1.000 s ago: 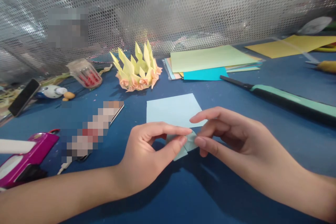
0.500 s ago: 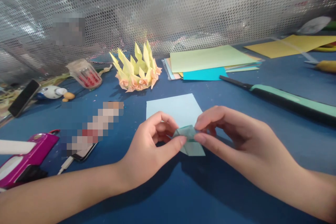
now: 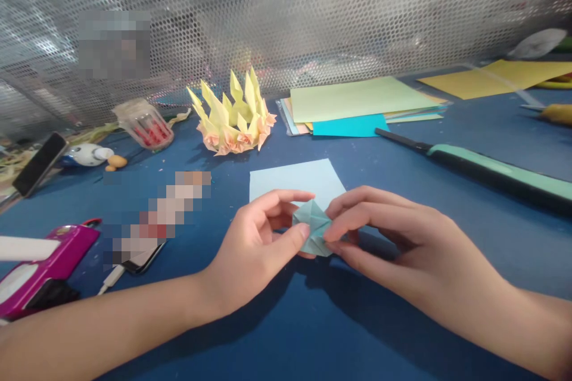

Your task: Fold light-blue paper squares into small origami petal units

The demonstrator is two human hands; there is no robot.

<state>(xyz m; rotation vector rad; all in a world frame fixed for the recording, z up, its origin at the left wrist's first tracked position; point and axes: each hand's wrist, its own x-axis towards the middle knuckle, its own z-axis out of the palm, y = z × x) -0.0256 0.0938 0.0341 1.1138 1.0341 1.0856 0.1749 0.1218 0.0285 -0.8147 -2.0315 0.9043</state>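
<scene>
A small folded piece of light blue paper point(image 3: 313, 227) is held just above the blue table, pinched from both sides. My left hand point(image 3: 257, 244) grips its left edge between thumb and fingers. My right hand point(image 3: 379, 232) pinches its right edge with thumb and forefinger. Right behind the fold a flat square sheet of light blue paper point(image 3: 295, 181) lies on the table, partly covered by my fingers.
A yellow and pink folded paper crown point(image 3: 232, 116) stands further back. A stack of coloured sheets point(image 3: 357, 104) lies at the back right, a green-handled cutter point(image 3: 482, 166) on the right, a magenta device point(image 3: 49, 259) and a phone point(image 3: 40, 164) on the left. Perforated metal mesh point(image 3: 286, 12) walls the back.
The folded paper has been turned and lifted between my fingers; it now shows a pointed, fanned face. Both hands have shifted their pinch on it but stayed in place.
</scene>
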